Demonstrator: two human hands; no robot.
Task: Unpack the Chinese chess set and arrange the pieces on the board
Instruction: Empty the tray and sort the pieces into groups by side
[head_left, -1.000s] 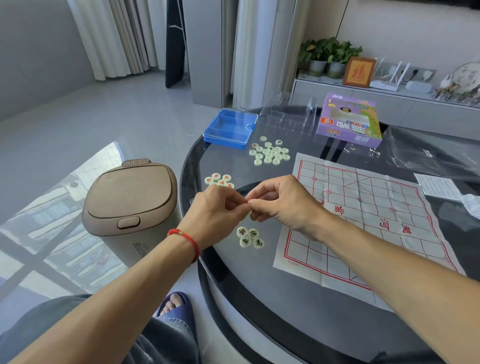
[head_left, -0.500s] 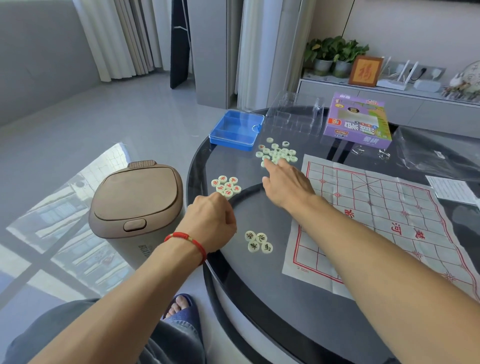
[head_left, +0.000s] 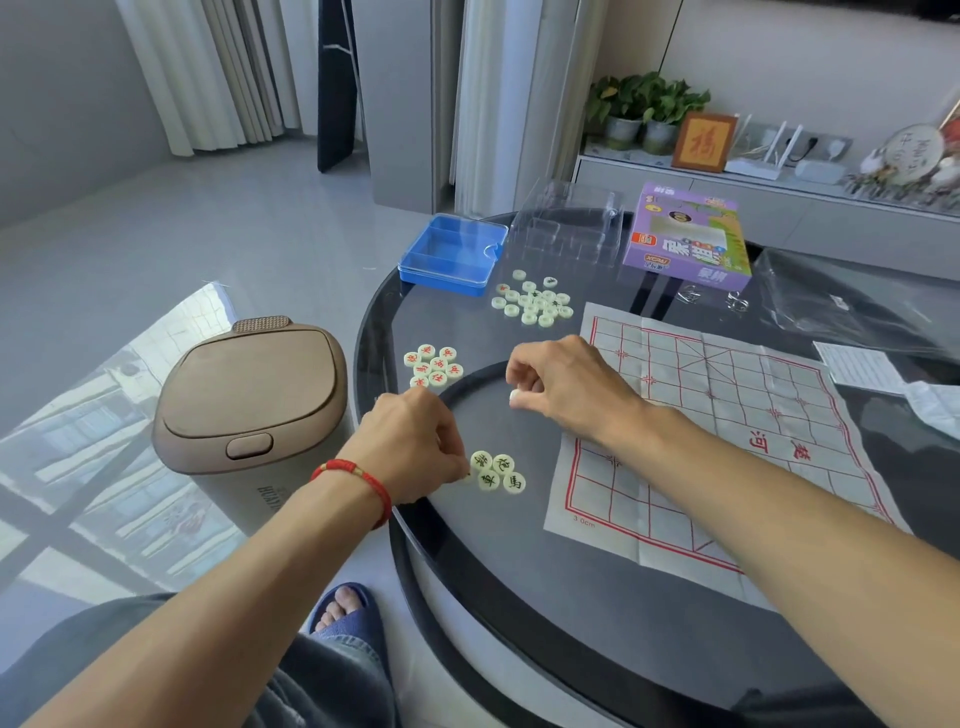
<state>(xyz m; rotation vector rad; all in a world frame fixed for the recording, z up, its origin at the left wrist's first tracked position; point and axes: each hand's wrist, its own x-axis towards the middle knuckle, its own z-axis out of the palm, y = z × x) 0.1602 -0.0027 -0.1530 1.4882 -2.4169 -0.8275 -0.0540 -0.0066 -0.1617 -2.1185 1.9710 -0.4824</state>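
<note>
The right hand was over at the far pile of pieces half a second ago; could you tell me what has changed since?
The right hand has drawn back from the far pile, now pinching one pale piece. The left hand has dropped to the four black-lettered pieces. The red-lettered group and paper board are unmoved.

The paper board (head_left: 727, 431) lies flat and unfolded on the table, creased, white with a red grid and red characters across its middle band; no pieces rest on it. Off the board's far-left corner sits a loose pile of pale green round pieces (head_left: 535, 304), most face-down. Left of the board, a cluster of red-marked pieces (head_left: 434, 366) lies face-up. Just beside the board's near-left edge, four black-marked pieces (head_left: 497, 472) lie face-up, touching. Beyond the board stand the purple set box (head_left: 688, 236), a clear insert tray (head_left: 566, 228) and a blue case (head_left: 452, 254).
</note>
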